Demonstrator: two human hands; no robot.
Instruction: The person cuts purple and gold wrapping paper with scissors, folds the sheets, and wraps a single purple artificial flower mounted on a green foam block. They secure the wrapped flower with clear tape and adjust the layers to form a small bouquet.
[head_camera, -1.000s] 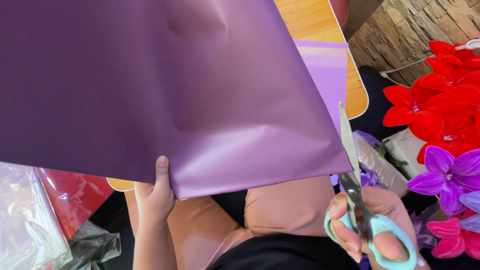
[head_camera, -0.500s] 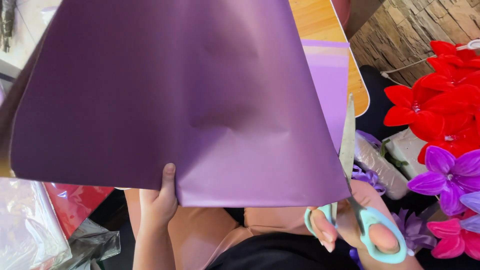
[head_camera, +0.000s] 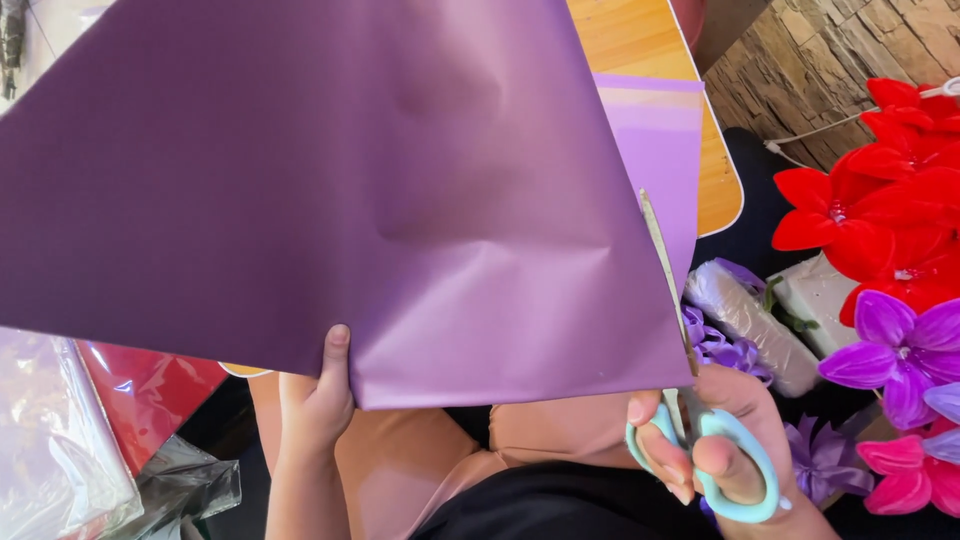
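Above the wooden table (head_camera: 640, 40), the purple sheet (head_camera: 330, 190) is pinched taut by the left hand (head_camera: 315, 400) while the scissors (head_camera: 700, 440), gripped by the right hand (head_camera: 725, 440), are kept aligned along its right edge.

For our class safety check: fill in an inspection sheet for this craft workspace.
Surface: wooden table, mostly covered.
Job's things: purple sheet held up; scissors at its right edge.
Clutter: red film, clear wrap, wrapped blocks.
Grippers: left hand pinches the sheet; right hand grips the scissors.
Cables: white cord.
Surroundings: stone wall, red flowers, purple flower.
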